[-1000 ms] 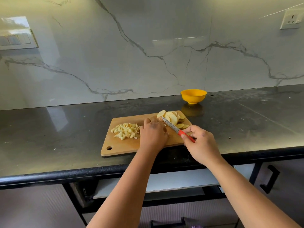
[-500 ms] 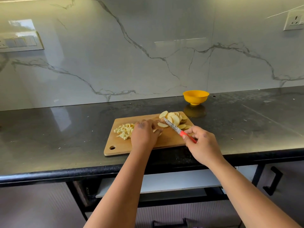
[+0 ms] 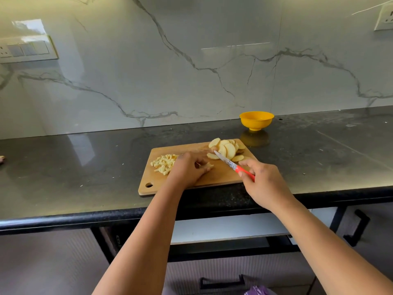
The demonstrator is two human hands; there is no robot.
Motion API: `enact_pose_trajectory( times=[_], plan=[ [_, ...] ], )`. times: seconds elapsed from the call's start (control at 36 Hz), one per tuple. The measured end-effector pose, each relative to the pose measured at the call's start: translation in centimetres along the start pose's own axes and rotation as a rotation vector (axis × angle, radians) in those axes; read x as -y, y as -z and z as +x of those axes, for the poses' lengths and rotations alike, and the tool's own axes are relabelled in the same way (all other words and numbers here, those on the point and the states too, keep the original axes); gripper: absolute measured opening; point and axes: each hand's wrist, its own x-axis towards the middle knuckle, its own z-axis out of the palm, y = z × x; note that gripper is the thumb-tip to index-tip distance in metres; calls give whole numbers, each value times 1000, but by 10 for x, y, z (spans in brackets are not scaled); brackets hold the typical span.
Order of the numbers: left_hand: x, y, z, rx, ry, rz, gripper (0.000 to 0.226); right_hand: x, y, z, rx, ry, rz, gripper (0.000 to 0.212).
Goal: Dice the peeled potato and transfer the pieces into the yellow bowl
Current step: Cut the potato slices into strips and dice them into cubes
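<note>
A wooden cutting board [image 3: 221,177] lies on the dark counter. Diced potato pieces [image 3: 163,163] are heaped at its left end. Round potato slices [image 3: 228,149] are stacked at its far right corner. My left hand [image 3: 189,169] rests on the middle of the board, fingers curled over a few potato bits [image 3: 208,166]. My right hand [image 3: 263,184] grips the red handle of a small knife [image 3: 226,161], whose blade points at the slices. The yellow bowl [image 3: 256,120] stands behind the board, with nothing visible inside.
The black counter [image 3: 85,173] runs left to right, with the marble wall right behind it. A switch plate [image 3: 25,48] is on the wall at left, a socket [image 3: 386,17] at upper right. Cabinet handles [image 3: 358,226] sit below the counter edge.
My left hand has slid from the slices toward the board's middle and left, dragging a few potato bits along. The knife hand has stayed nearly in place.
</note>
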Motion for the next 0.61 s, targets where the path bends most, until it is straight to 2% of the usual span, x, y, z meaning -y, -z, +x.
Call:
enact_pose_trajectory(
  times=[0.11,0.28,0.44,0.61],
  plan=[
    [1,-1,0,-12,-7,-13,31,15,2,-5,15,61,-74,21],
    [5,-6,-1,-58,-11,-55,27,30,2,-10,10,24,-125,6],
    [3,-8,-2,-85,-31,-45,20,37,0,-12,14,18,-147,9],
    [3,-8,-1,-65,-14,-42,18,46,-13,-16,70,60,-270,22]
  ],
)
